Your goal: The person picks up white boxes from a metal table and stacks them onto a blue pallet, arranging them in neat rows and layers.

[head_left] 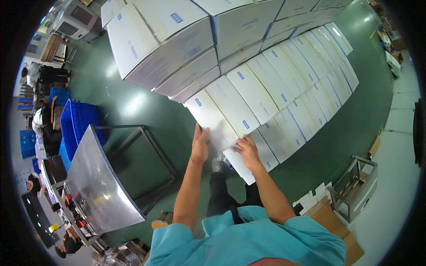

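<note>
A white carton (212,120) with a small blue label sits at the near left end of a long row of like cartons. My left hand (200,145) grips its left side near the front corner, thumb and fingers pressed on the cardboard. At the carton's near right corner, my right hand (249,152) holds on with bent fingers. Just below my right hand is the end carton (237,163) of a lower row. The undersides of the cartons are hidden.
Taller stacks of white cartons (164,48) rise behind the row. To the left stand a sheet-metal-topped table (100,186) and blue crates (80,117), with people (42,75) working beyond. A metal frame cart (355,188) and opened brown cardboard (330,219) lie at the right.
</note>
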`<state>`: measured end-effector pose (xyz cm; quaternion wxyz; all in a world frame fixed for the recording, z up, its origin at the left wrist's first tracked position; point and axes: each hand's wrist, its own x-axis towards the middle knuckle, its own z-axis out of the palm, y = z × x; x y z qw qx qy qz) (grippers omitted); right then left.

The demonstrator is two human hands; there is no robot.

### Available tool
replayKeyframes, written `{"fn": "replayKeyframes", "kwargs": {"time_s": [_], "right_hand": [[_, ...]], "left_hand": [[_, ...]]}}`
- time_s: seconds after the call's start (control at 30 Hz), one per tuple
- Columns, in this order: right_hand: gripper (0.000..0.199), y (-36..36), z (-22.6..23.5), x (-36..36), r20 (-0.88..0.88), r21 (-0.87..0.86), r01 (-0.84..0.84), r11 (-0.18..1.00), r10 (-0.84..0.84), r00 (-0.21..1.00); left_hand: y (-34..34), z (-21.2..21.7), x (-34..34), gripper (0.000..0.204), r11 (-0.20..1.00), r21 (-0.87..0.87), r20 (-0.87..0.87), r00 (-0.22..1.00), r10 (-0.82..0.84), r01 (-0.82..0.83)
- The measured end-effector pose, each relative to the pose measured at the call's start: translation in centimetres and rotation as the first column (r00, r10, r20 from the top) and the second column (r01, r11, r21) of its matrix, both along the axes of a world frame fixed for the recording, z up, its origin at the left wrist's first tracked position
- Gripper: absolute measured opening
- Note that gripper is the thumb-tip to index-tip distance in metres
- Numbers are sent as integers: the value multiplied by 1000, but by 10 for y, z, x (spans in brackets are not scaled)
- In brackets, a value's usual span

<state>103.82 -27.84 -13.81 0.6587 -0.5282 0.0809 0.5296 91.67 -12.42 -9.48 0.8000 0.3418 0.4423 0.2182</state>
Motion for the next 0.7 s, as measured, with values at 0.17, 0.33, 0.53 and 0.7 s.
{"fn": "replayKeyframes", "kwargs": {"time_s": [0.17, 0.33, 0.53, 0.7], "right_hand": [[34, -80, 23, -41, 12, -250, -89, 964, 95, 995], [24, -181, 17, -77, -143, -534, -222, 816, 172, 975], [34, -231, -7, -74, -153, -687, -271, 674, 230, 961], [34, -227, -42, -49, -261, -578, -97, 810, -71, 963]], "left_hand": [[-53, -34, -42, 80, 957, -270, -17, 994, 110, -111], [-137, -108, -115, 82, 884, -428, -151, 949, -277, 190], [-184, -119, -110, 78, 804, -548, -163, 912, -376, 233], [-189, -114, -52, 74, 799, -522, -109, 906, -408, 297]]}}
